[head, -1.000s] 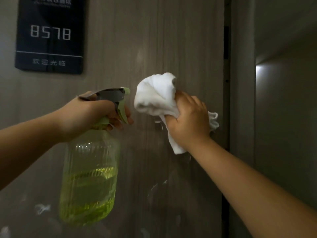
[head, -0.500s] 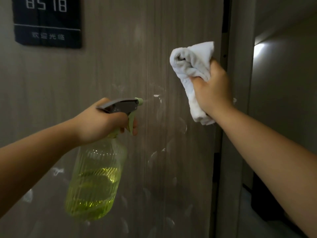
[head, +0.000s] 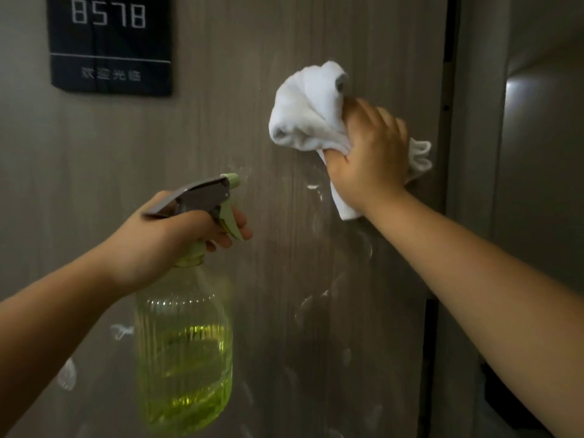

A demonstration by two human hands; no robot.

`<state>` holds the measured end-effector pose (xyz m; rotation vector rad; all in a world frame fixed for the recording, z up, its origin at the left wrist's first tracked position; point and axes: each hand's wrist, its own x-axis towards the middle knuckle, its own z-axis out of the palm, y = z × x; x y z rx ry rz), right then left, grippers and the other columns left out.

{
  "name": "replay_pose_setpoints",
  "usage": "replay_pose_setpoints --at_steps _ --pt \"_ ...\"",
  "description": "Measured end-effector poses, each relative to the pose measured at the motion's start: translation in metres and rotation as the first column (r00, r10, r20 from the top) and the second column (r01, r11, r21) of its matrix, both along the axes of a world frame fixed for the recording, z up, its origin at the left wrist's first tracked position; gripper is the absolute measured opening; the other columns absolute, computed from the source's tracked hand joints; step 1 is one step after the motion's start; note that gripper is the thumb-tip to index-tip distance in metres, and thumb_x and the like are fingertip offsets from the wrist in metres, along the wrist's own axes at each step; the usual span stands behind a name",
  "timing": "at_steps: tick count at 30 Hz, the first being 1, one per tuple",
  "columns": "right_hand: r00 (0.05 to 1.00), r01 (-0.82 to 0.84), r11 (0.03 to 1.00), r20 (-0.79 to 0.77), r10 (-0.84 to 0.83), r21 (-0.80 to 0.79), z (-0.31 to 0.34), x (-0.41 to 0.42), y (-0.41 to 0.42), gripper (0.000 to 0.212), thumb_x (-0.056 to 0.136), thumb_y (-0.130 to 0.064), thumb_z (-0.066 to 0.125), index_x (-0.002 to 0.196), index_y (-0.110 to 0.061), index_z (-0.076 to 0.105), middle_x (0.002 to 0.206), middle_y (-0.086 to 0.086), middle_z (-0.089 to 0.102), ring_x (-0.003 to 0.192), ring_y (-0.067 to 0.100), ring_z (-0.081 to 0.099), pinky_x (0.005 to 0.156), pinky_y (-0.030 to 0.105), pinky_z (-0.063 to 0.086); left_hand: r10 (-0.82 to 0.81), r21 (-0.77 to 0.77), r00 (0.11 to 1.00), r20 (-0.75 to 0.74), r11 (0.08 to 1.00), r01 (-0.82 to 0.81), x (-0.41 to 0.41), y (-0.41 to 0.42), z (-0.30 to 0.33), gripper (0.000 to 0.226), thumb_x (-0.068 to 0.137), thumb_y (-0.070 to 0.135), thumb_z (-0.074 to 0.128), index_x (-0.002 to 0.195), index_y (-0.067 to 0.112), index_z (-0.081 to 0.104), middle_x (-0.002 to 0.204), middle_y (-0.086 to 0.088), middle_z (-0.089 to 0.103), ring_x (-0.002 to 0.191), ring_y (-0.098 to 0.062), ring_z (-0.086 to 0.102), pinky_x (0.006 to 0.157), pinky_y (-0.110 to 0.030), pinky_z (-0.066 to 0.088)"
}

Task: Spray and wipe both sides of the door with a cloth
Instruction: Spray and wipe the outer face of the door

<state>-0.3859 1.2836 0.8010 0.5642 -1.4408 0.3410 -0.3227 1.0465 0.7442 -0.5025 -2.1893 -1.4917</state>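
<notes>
A grey-brown wood-grain door (head: pixel 221 128) fills most of the view, with white spray droplets scattered over its lower half. My right hand (head: pixel 369 159) grips a bunched white cloth (head: pixel 306 112) and presses it against the door near its right edge. My left hand (head: pixel 170 238) holds a green transparent spray bottle (head: pixel 185 352) by its neck, fingers on the trigger, with the grey and green nozzle (head: pixel 232 181) pointing at the door. The bottle is about half full of yellow-green liquid.
A black room-number plate (head: pixel 110 45) reading 8578 is fixed at the upper left of the door. The door's edge and the grey frame (head: pixel 474 153) run down the right side, with a dim wall (head: pixel 543 184) beyond.
My right hand has swept the cloth down and to the left from the door's right edge. The bottle in my left hand has stayed at about the same place.
</notes>
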Motion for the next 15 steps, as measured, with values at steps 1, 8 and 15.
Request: replay_pose_setpoints --at_steps 1,8,15 --pt "1.0 0.002 1.0 -0.02 -0.002 0.01 -0.007 -0.002 -0.001 0.034 0.078 -0.024 0.064 0.109 -0.008 0.064 0.1 0.008 0.066 0.091 0.033 0.061 0.08 0.035 0.037 -0.009 0.029 0.999 -0.036 1.0 0.01 0.002 -0.001 0.0 0.044 0.027 0.026 0.056 0.063 0.042 0.075 0.069 0.004 0.075 0.056 -0.006 0.066 0.045 -0.015 0.047" --pt "0.999 -0.009 0.988 -0.035 0.015 0.155 -0.069 -0.005 -0.002 0.053 0.07 -0.023 0.064 0.121 -0.013 0.051 0.11 0.011 0.065 0.097 0.032 0.057 0.084 0.042 0.042 -0.028 0.013 0.999 -0.023 1.0 0.029 -0.003 -0.008 0.005 0.033 0.045 0.008 0.049 0.053 0.028 0.074 0.058 0.007 0.072 0.05 -0.003 0.064 0.042 -0.011 0.046" --pt "1.0 -0.009 0.967 -0.014 0.013 0.253 -0.096 0.002 0.005 0.045 0.079 -0.033 0.054 0.119 -0.014 0.044 0.105 0.012 0.066 0.098 0.026 0.051 0.084 0.041 0.038 -0.021 -0.118 1.0 -0.012 0.993 0.019 0.001 -0.015 0.002 0.037 0.045 0.011 0.049 0.059 0.032 0.076 0.07 0.008 0.075 0.057 0.0 0.066 0.046 -0.012 0.048"
